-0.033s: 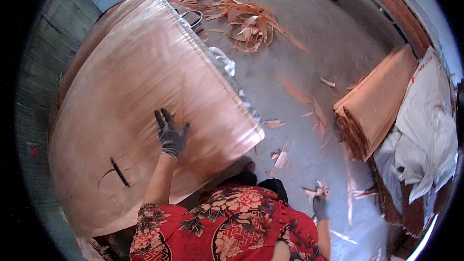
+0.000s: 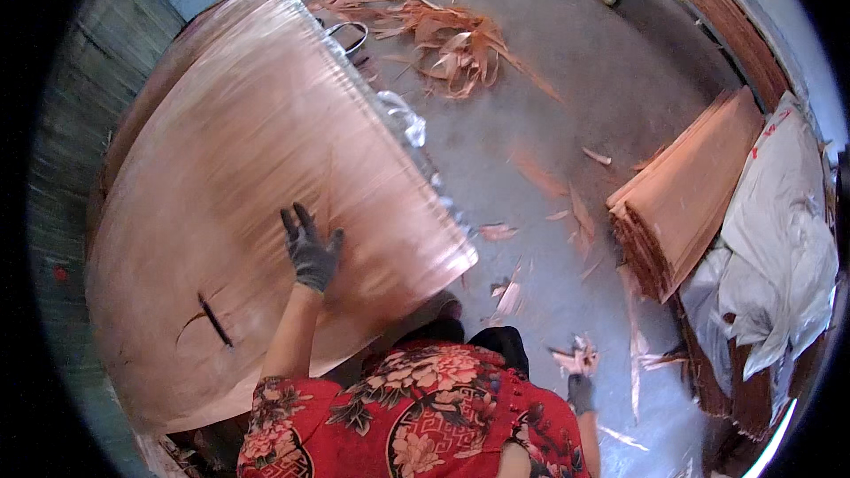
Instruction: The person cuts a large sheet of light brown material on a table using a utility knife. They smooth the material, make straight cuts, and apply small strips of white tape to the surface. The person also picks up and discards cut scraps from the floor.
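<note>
My left hand (image 2: 310,252), in a dark grey glove, lies flat with fingers spread on the top sheet of a big pile of thin reddish wood veneer sheets (image 2: 230,177). The sheet looks blurred under the hand. A dark split (image 2: 212,320) marks the sheet near its lower left. My right hand (image 2: 580,391), also gloved, hangs low at my right side and is closed on small veneer scraps (image 2: 575,358). My red flowered sleeves fill the lower edge.
A second stack of veneer sheets (image 2: 691,195) lies on the concrete floor at right, beside white sacks (image 2: 784,230). A heap of veneer scraps (image 2: 443,35) lies farther off. Crumpled clear plastic (image 2: 403,119) sits by the pile's edge. Loose slivers dot the floor.
</note>
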Demonstrator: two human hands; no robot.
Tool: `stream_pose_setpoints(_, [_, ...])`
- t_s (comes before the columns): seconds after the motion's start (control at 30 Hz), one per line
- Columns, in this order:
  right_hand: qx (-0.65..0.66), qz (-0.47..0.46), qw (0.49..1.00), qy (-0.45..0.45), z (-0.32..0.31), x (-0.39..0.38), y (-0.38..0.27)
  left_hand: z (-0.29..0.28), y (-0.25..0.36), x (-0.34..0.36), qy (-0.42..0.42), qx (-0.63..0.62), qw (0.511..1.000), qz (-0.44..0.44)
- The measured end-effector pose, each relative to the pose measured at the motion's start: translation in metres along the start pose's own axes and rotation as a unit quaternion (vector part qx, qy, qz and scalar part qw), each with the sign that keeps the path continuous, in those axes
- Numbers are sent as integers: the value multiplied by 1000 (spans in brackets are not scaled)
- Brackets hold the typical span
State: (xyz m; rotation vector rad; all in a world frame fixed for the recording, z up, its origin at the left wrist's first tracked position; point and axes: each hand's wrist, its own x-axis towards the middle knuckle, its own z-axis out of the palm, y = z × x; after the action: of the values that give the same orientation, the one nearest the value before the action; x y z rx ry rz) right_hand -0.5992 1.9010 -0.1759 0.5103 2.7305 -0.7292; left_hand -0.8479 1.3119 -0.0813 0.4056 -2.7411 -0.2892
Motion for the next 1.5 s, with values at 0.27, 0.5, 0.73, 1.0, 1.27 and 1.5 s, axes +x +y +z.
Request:
stream_pose_setpoints(0.27, [48,84,993,-72,8,94,154,45,14,5,122,52,991,-10])
stream_pose_setpoints(0.5, [-76,-47,992,-86,-134,417,24,60,36,33,153,-29,961,-228])
stream_pose_setpoints(0.73, [-97,-262,960,-15,-181,651,-194,66,32,37,61,-29,928,-367])
stream_pose_setpoints(1.0, [-166,-365,875,-273,-94,722,-323,44,51,74,275,-372,727,-508])
stream_pose_setpoints(1.27, [-197,-469,736,-446,7,774,-519,-41,127,8,372,137,674,-623])
stream_pose_setpoints(1.5, [-151,-662,610,-408,101,780,-737,52,383,-42,-92,241,412,-874])
